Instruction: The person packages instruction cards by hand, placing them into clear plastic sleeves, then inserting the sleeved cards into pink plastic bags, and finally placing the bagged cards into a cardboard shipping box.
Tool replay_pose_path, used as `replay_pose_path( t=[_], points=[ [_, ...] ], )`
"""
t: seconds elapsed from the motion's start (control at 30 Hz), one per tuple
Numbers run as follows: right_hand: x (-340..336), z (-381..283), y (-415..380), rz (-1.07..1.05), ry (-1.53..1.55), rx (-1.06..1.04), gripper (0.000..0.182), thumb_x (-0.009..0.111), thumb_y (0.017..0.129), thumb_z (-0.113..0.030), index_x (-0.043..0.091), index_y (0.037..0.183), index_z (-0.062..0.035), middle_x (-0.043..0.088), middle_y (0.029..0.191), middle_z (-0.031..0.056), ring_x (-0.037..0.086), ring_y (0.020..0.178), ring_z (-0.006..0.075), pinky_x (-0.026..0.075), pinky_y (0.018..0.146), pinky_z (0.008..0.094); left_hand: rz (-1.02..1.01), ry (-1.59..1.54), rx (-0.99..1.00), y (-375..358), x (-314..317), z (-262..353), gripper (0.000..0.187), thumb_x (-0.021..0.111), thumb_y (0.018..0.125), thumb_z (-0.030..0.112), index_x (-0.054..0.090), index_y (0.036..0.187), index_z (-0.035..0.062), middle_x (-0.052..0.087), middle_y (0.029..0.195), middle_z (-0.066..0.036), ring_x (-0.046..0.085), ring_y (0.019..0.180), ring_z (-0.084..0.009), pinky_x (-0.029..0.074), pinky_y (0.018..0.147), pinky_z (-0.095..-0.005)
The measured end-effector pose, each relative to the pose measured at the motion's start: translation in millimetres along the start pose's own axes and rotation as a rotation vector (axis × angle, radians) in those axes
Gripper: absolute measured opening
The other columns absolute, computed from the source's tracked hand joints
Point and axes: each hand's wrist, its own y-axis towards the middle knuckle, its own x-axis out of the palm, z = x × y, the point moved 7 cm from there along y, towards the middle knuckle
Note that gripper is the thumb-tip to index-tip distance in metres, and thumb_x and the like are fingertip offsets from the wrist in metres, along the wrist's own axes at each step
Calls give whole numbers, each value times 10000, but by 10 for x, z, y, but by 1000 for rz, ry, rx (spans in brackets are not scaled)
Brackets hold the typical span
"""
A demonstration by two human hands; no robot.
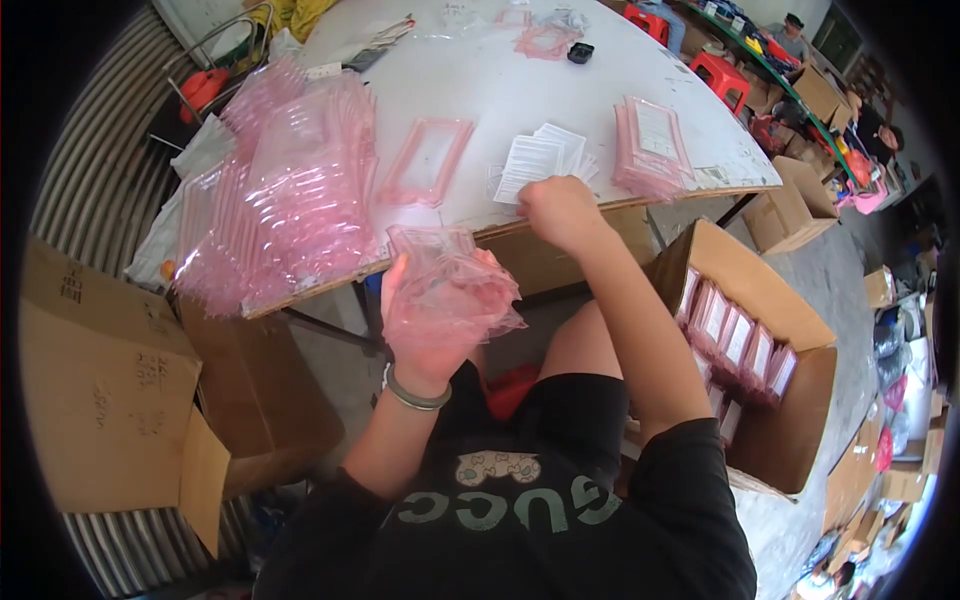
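My left hand (430, 362) is closed around a clear pink plastic pouch (455, 290), which is crumpled and held just off the table's near edge. My right hand (562, 212) is at the near edge of a loose pile of white printed cards (545, 158), its fingers curled together; whether a card is pinched in them is hidden. Between the cards and a tall heap of pink pouches (310, 170) lies a single flat pouch (427, 162). To the right of the cards is a small stack of pouches (650, 145) with white cards showing inside.
The white table (500, 75) has a black object (580, 53) at its far side. An open cardboard box (815, 420) on my right holds several rows of carded pouches. Another carton (110, 370) stands on my left. Red stools (720, 78) and other people are beyond.
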Motion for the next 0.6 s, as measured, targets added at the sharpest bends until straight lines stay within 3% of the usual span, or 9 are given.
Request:
replay_pose_path(
  t=[0.1, 0.2, 0.3, 0.4, 0.5, 0.53, 0.57, 0.6],
  points=[
    [-106, 86, 2, 229, -46, -18, 34, 648, 710, -78, 678, 726, -81, 683, 737, 156, 685, 737, 341, 521, 626, 456, -37, 5, -32, 49, -31, -7, 640, 488, 935, 521, 529, 1280, -16, 574, 1248, -225, 534, 1164, -381, 397, 1038, -550],
    [-268, 4, -78, 378, -65, -77, 24, 636, 707, -73, 660, 708, -71, 681, 739, 154, 684, 743, 338, 513, 618, 474, -14, -16, -46, 42, -33, -35, 637, 493, 930, 524, 537, 1278, -8, 576, 1244, -228, 541, 1154, -387, 401, 1038, -553],
    [-62, 0, -99, 295, -12, -52, 33, 641, 688, -72, 651, 718, -62, 678, 734, 149, 677, 729, 347, 514, 635, 487, -37, 12, -44, 19, -3, -28, 633, 498, 926, 520, 542, 1276, -6, 581, 1234, -228, 540, 1157, -388, 398, 1042, -554],
    [-195, 77, -247, 377, 37, -42, 65, 622, 712, -51, 649, 768, -69, 672, 748, 134, 665, 723, 344, 512, 644, 481, -27, 8, -35, 2, -31, -40, 622, 509, 920, 512, 550, 1268, -3, 584, 1230, -228, 541, 1158, -382, 397, 1047, -549],
    [-1103, 4, -752, 845, -10, -39, 107, 579, 813, -29, 653, 862, -89, 653, 789, 120, 647, 734, 321, 508, 644, 444, -25, -8, -34, 1, -80, -29, 603, 518, 917, 501, 565, 1251, 2, 584, 1230, -227, 542, 1158, -374, 393, 1051, -544],
    [-1325, 5, -946, 934, -8, 22, 77, 639, 816, -34, 665, 870, -84, 658, 782, 119, 653, 721, 308, 512, 634, 421, -27, -3, -19, -5, -87, -17, 625, 532, 919, 508, 539, 1261, -16, 566, 1237, -236, 533, 1159, -380, 394, 1049, -540],
    [-1530, -43, -1156, 993, 35, 48, 121, 724, 813, 4, 722, 920, -51, 708, 828, 121, 699, 750, 228, 540, 705, 299, -29, 4, -7, -8, -92, -9, 651, 546, 921, 514, 513, 1271, -33, 549, 1243, -246, 525, 1159, -385, 396, 1047, -537],
    [-1675, -112, -1338, 1067, 60, 31, 87, 720, 816, 37, 715, 885, -14, 718, 825, 100, 694, 739, 171, 532, 701, 268, -31, 12, 2, -7, -91, -9, 679, 560, 923, 521, 487, 1282, -50, 532, 1250, -255, 516, 1160, -390, 398, 1044, -534]
  ],
)
